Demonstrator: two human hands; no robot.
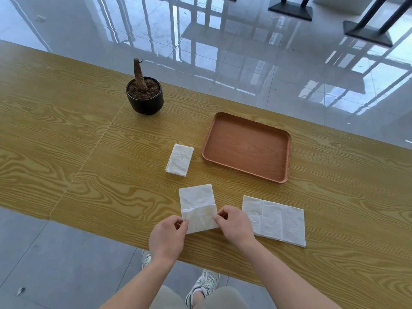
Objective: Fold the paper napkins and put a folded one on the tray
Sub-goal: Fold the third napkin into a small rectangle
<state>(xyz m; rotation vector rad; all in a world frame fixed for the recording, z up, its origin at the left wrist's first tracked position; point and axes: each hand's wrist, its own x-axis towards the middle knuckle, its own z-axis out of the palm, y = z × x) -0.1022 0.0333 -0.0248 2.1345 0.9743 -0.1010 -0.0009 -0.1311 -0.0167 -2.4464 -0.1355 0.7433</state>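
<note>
We pinch the half-folded napkin [198, 208] with our left hand [167, 237] and right hand [235, 224], near the tray [245, 148].

Three white paper napkins [197, 208], one brown tray [246, 147], one black plant pot [145, 98], two hands [167, 236], one wooden desk [66, 130]

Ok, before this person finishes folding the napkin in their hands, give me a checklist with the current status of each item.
1. Left hand pinches the napkin being folded at its left edge: ok.
2. Right hand pinches its right edge: ok.
3. Near flap folded up evenly over the far part: cannot tell, the flap looks slightly skewed.
4. Tray bare and ready for a napkin: ok.
5. Folded napkin lies apart, left of the tray: ok.
6. Unfolded napkin lies flat, clear of the hands: ok.
</note>
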